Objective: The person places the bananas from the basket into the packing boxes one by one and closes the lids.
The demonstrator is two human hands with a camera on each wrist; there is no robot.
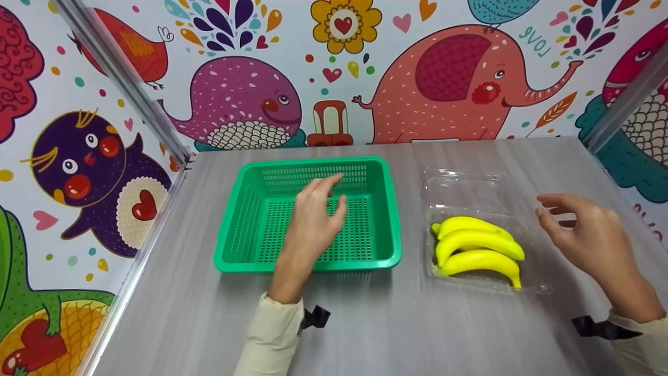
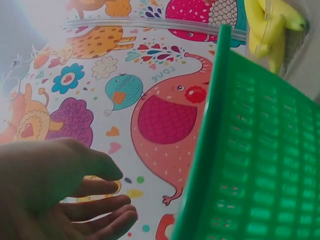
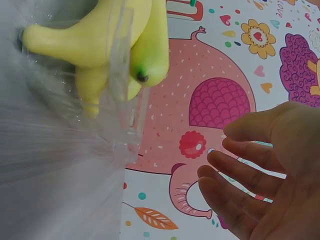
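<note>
My left hand [image 1: 315, 219] hovers over the green plastic basket [image 1: 222, 230], its fingers relaxed and holding nothing. In the left wrist view the same hand [image 2: 70, 190] shows loose, spread fingers to the left of the basket's rim [image 2: 207, 125]. Three yellow bananas [image 1: 480, 243] lie side by side in a clear plastic clamshell box [image 1: 454, 188] whose lid is folded back. To the right of that box is my right hand [image 1: 592, 237], fingers gently bent, with nothing in it. The right wrist view has this hand [image 3: 265, 170] apart from the bananas [image 3: 100, 40].
Both items stand on a grey wood-grain table [image 1: 360, 324], the basket left of the box. A wall [image 1: 344, 78] printed with cartoon animals rises behind the table's back edge. Metal posts [image 1: 125, 83] stand at the back corners. Each wrist wears a black strap [image 1: 315, 317].
</note>
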